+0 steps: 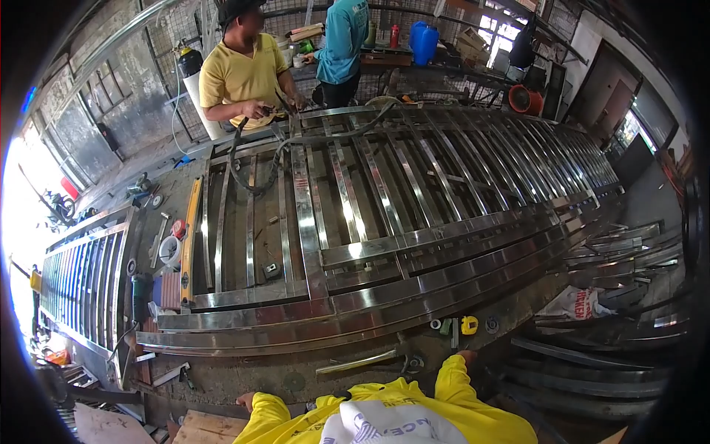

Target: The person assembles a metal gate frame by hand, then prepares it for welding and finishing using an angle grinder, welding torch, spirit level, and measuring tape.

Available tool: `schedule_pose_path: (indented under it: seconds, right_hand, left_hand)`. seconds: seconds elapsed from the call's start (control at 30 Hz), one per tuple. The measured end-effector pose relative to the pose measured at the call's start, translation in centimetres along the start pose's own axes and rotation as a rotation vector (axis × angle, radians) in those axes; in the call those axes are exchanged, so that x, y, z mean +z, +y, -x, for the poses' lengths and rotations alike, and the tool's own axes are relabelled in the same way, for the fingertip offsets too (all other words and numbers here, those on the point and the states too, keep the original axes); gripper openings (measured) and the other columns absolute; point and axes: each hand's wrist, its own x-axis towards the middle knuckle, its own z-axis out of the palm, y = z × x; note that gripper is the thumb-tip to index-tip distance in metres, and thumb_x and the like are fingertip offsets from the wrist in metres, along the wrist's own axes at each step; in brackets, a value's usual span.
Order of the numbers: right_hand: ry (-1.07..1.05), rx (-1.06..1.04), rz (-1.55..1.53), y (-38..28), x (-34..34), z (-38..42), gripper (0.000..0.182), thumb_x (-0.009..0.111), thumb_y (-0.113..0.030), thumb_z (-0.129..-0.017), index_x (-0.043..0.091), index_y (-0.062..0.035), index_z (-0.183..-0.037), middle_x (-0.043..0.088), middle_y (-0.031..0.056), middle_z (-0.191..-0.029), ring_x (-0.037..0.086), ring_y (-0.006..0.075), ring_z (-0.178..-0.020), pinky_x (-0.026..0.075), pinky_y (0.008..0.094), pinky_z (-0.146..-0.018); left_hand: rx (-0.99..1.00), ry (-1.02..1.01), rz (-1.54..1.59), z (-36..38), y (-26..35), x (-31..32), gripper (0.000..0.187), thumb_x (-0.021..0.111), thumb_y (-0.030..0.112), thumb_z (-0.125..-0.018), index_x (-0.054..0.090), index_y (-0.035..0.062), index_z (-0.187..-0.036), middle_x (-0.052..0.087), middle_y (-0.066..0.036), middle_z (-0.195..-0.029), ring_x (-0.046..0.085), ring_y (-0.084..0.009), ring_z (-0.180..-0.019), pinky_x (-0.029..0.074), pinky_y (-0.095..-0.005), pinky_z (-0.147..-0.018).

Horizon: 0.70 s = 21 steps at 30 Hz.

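Note:
My left hand (245, 400) rests at the near edge of the workbench (244, 370), close to a dark round disc (294, 381). Farther right, my right hand (467, 356) is also at the bench edge, below a yellow tape measure (469, 325). Both hands are small in view and mostly covered by yellow sleeves, so their fingers are hard to make out. Beyond them lies a large shiny metal gate frame (362, 307) with many parallel bars. Between my hands and the frame is a short metal strip (357, 363).
Across the frame, a person in a yellow shirt (244, 78) holds a dark cable (277, 159); another in teal (344, 44) stands behind. A yellow spirit level (191, 240) and a green angle grinder (139, 296) lie left. Metal offcuts (629, 255) are piled right.

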Motion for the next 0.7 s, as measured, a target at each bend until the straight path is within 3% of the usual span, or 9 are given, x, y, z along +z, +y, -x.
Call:
schedule_pose_path:
  seconds: [0.2,0.33,0.5,0.6,0.7]
  right_hand:
    - [0.082,-0.107,0.09,1.4,2.2,-1.2,0.027,0.044,-0.013,-0.097,0.047,-0.001,-0.121,0.065,0.0227,-0.103,0.069,0.0364,-0.09,0.057,0.0454,-0.075]
    - [-0.033,0.024,0.03,-0.7,-2.3,1.8,0.028,0.04,-0.015,-0.099,0.048,-0.0006,-0.121,0.064,0.0241,-0.107,0.067,0.0389,-0.095,0.056,0.0466,-0.079]
    - [0.067,0.208,-0.178,0.6,2.3,-1.9,0.03,0.037,-0.016,-0.1,0.049,-0.0003,-0.123,0.064,0.023,-0.11,0.067,0.0387,-0.096,0.056,0.0477,-0.08]
    - [0.033,0.015,0.064,-0.8,-1.5,0.9,0.03,0.036,-0.016,-0.1,0.049,-0.0002,-0.123,0.064,0.0225,-0.11,0.067,0.0384,-0.095,0.056,0.0484,-0.08]
    - [0.026,0.006,0.075,-1.5,-2.6,1.8,0.03,0.037,-0.016,-0.1,0.049,-0.0005,-0.123,0.065,0.0216,-0.108,0.068,0.0376,-0.092,0.056,0.0478,-0.079]
  left_hand:
    - [0.081,0.082,-0.035,5.5,-1.7,-1.5,0.033,0.054,0.031,-0.091,0.069,0.0161,-0.116,0.067,-0.009,-0.114,0.063,-0.0325,-0.097,0.04,-0.0632,-0.073]
    - [0.115,0.123,-0.021,7.4,-2.4,-2.0,0.032,0.055,0.03,-0.091,0.069,0.0156,-0.116,0.067,-0.009,-0.114,0.063,-0.0328,-0.097,0.04,-0.0622,-0.073]
    - [0.097,0.103,-0.039,5.3,-1.8,-1.3,0.032,0.055,0.031,-0.091,0.07,0.0166,-0.116,0.068,-0.009,-0.113,0.063,-0.0323,-0.097,0.039,-0.0617,-0.073]
    - [0.11,0.085,-0.022,5.2,-1.7,-1.4,0.032,0.055,0.032,-0.091,0.069,0.0168,-0.116,0.068,-0.008,-0.113,0.063,-0.0319,-0.097,0.039,-0.0617,-0.075]
    - [0.032,-0.043,0.015,4.7,-1.4,-1.8,0.044,0.053,0.048,-0.091,0.062,0.0251,-0.128,0.059,-0.002,-0.131,0.056,-0.0282,-0.116,0.035,-0.0612,-0.096]
